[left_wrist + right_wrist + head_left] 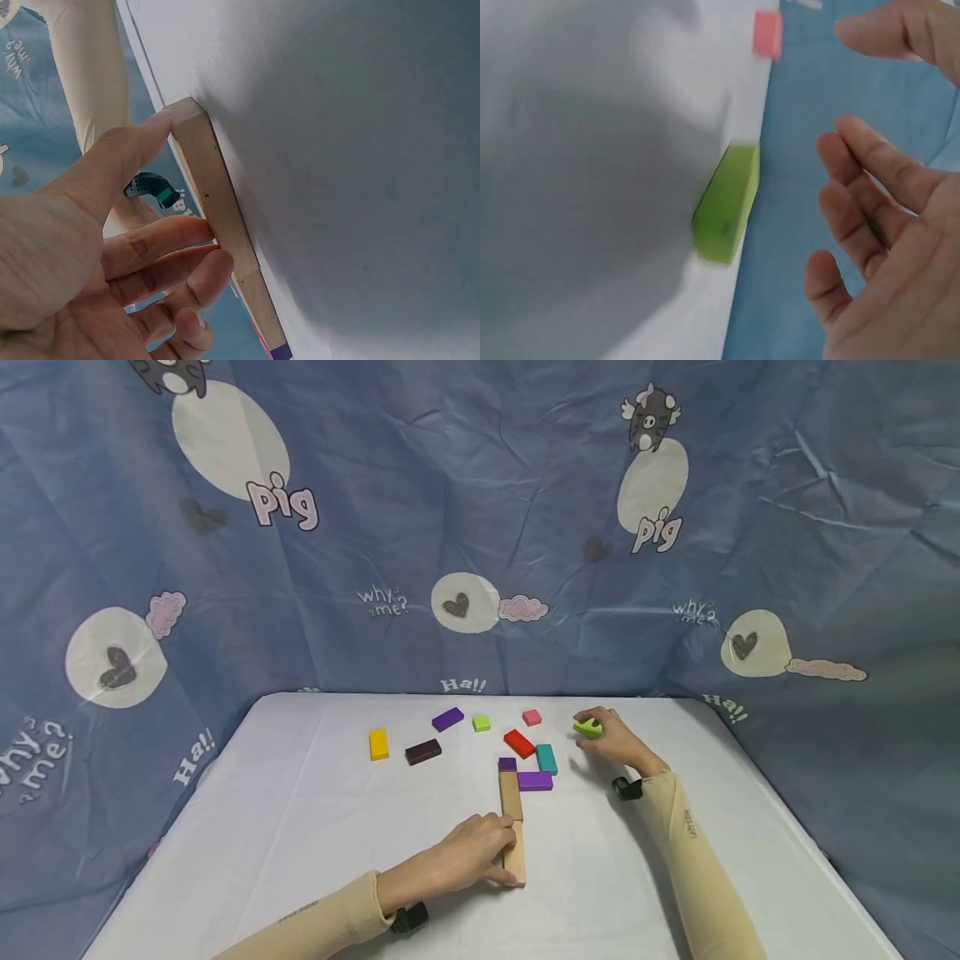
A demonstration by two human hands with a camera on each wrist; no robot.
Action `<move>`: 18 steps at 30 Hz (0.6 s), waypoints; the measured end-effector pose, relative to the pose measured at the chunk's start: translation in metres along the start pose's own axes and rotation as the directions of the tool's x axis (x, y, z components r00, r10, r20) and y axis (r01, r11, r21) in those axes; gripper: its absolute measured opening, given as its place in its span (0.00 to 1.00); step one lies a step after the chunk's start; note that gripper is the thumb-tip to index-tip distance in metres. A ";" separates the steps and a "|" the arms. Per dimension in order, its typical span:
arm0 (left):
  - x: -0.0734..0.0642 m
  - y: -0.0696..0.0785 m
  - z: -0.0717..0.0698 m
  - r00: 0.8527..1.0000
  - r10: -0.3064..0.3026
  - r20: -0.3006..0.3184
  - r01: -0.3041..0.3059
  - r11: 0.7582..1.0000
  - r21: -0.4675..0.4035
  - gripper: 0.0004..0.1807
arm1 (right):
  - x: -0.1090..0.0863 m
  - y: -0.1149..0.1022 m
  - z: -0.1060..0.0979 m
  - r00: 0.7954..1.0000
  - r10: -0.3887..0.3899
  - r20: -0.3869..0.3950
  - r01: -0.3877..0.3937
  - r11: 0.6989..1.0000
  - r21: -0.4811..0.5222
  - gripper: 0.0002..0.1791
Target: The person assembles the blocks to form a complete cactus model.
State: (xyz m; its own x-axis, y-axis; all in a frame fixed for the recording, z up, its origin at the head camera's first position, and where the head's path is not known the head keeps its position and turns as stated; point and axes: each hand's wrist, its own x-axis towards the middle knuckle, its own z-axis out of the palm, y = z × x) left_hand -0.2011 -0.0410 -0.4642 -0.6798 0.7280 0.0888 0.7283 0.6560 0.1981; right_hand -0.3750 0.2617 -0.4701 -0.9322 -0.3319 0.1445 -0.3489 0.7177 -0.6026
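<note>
My left hand (pixel 471 853) holds the near plain wooden block (pixel 516 857). In the left wrist view its thumb presses the block's end, and the fingertips touch the side. A second wooden block (pixel 511 795) lies end to end beyond it, then a dark purple block (pixel 507 764). A purple block (pixel 535 781) lies crosswise at the right of this line. At the far right, my right hand (pixel 617 743) is over a green block (pixel 587 728). The right wrist view shows its fingers and thumb spread, apart from that green block (pixel 727 206).
Scattered over the white table (pixel 315 827) are a teal block (pixel 547 759), a red block (pixel 519 743), a pink block (pixel 532 717), a small lime block (pixel 482 723), another purple block (pixel 447 719), a dark brown block (pixel 423 752) and a yellow block (pixel 378 745). Blue printed cloth (pixel 450 510) hangs behind.
</note>
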 end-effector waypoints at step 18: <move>-0.001 -0.001 0.000 1.000 0.003 0.005 -0.003 1.000 -0.005 0.21 | 0.008 0.042 -0.003 0.972 0.235 0.000 -0.235 0.972 0.013 0.28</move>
State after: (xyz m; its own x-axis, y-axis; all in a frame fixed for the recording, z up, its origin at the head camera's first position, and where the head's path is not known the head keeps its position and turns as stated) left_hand -0.2011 -0.0423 -0.4646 -0.6775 0.7306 0.0848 0.7297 0.6531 0.2025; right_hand -0.3973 0.2912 -0.4924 -0.9880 -0.1542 -0.0015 -0.1189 0.7677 -0.6297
